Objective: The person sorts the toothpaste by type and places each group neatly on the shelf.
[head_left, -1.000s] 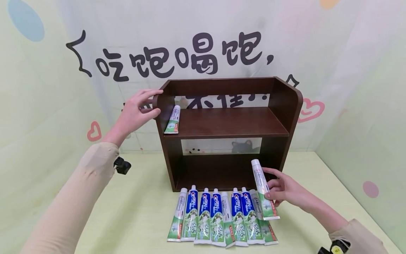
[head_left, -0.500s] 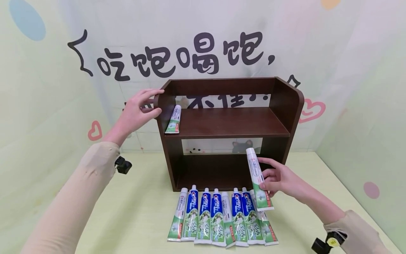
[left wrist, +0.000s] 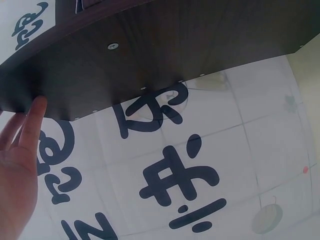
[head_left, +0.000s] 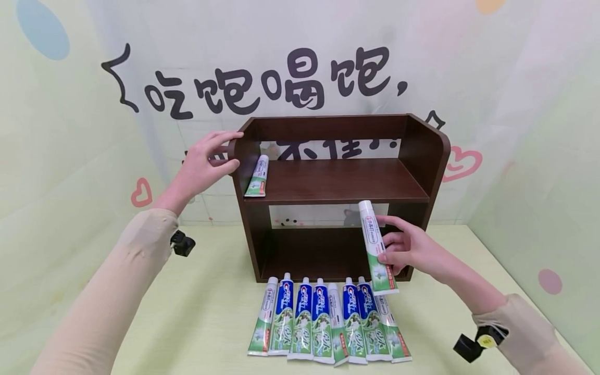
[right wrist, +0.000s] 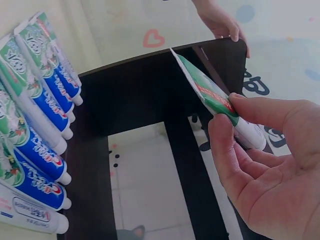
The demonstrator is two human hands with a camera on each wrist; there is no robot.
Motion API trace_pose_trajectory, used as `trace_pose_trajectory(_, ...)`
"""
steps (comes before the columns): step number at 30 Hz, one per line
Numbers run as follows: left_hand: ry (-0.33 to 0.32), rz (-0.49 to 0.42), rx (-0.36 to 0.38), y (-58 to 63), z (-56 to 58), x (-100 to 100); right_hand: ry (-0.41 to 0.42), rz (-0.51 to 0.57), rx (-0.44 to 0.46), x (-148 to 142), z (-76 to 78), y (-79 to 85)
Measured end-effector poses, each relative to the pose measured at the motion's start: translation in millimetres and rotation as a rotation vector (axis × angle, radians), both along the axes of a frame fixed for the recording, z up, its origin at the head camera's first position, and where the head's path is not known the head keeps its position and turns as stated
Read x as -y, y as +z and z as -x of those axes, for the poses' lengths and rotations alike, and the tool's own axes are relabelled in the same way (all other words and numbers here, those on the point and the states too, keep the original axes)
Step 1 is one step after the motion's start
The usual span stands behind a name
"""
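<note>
My right hand (head_left: 410,245) pinches a white and green toothpaste tube (head_left: 377,250) between thumb and fingers, cap end up, in front of the lower part of the dark brown shelf (head_left: 347,179). The right wrist view shows the same tube (right wrist: 215,97) with its flat end toward the shelf. At the shelf's upper left side my left hand (head_left: 201,161) rests its fingertips on the side panel, fingers fairly straight. In the left wrist view this hand (left wrist: 22,155) touches the panel's outer face. Another white and green toothpaste tube (head_left: 257,177) leans inside the upper tier, against the left wall.
A row of toothpaste tubes lies on the pale table (head_left: 201,312) before the shelf, caps toward it. Several are blue-capped Crest tubes (head_left: 283,315); others are white and green tubes (head_left: 263,317). A printed cloth wall (head_left: 300,31) stands behind the shelf.
My right hand has lifted the toothpaste tube up and to the left, away from the row toward the shelf. The left hand has stayed at the side panel.
</note>
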State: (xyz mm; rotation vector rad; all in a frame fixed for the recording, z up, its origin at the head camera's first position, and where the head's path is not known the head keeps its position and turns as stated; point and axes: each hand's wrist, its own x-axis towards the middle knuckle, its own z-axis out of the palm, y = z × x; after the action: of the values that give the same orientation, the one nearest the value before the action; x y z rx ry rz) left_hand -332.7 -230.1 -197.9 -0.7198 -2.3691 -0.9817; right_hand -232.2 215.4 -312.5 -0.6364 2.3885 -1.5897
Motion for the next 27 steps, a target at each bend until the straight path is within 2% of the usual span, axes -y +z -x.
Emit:
trace_pose_trajectory(6,0.002,-0.002,-0.001,0.9,-0.8,-0.3,0.012,0.027,-0.011,7.0,2.7,14.4)
trace_pose_trajectory(17,-0.003,-0.002,0.001,0.1,0.2,-1.4,-0.03,0.045,-0.055,17.6,11.4,37.7)
trace_pose_trajectory(27,0.001,0.003,-0.013,-1.5,-0.1,-0.1,-0.06,0.042,-0.079,34.4,26.2,62.4)
